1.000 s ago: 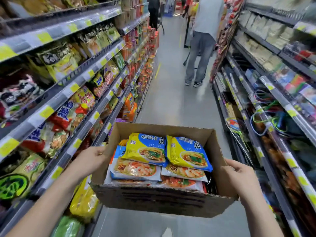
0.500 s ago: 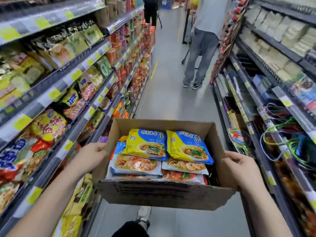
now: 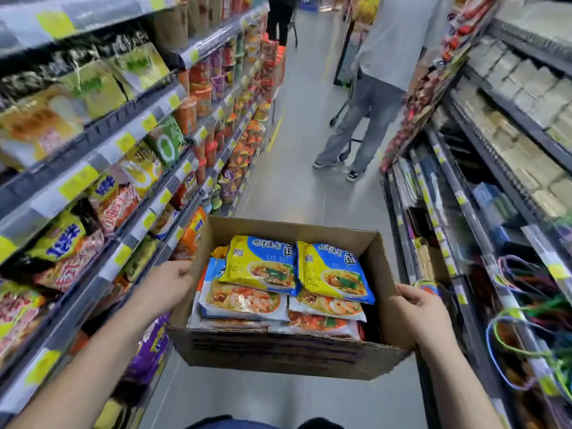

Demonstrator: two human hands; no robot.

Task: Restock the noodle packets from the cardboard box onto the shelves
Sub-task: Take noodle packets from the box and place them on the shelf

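Observation:
An open cardboard box [image 3: 278, 354] is held in front of me at waist height, over the aisle floor. It is full of noodle packets: two yellow-and-blue ones [image 3: 263, 264] lie on top, with white-and-orange ones [image 3: 244, 301] beneath. My left hand [image 3: 167, 283] grips the box's left wall. My right hand [image 3: 418, 311] grips its right wall. The noodle shelves [image 3: 102, 150] run along my left, filled with packets and cups.
A person in a light shirt and grey trousers [image 3: 368, 119] stands in the aisle ahead, beside a trolley. Another person [image 3: 280, 17] stands farther back. Shelves on the right [image 3: 483, 187] hold boxed goods and coloured cords. Grey floor [image 3: 294, 181] lies between.
I have moved forward down the aisle with the box. The left shelves have slid past and the person ahead is nearer. Both hands keep the same grip.

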